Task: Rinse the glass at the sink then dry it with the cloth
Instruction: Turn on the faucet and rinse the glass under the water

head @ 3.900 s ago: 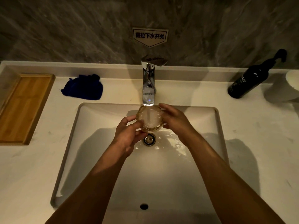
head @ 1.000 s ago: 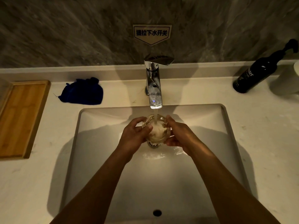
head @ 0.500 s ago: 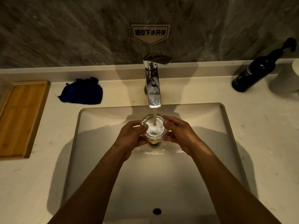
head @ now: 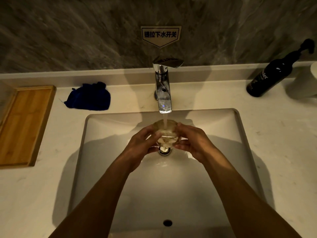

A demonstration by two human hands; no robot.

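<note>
A clear glass (head: 166,133) sits under the running chrome tap (head: 163,93), tilted with its mouth toward the spout, and water streams into it. My left hand (head: 143,146) grips its left side and my right hand (head: 193,143) grips its right side, both over the white sink (head: 106,152), just above the drain (head: 164,150). A crumpled dark blue cloth (head: 89,97) lies on the counter behind the sink's left corner, apart from my hands.
A bamboo tray (head: 24,124) lies at the counter's left edge. A dark pump bottle (head: 274,73) and a white container (head: 307,81) stand at the back right. A dark stone wall with a sign (head: 160,35) rises behind the tap.
The glass has tipped from upright to tilted toward the tap while both hands keep hold. Water keeps running. My view shifted slightly.
</note>
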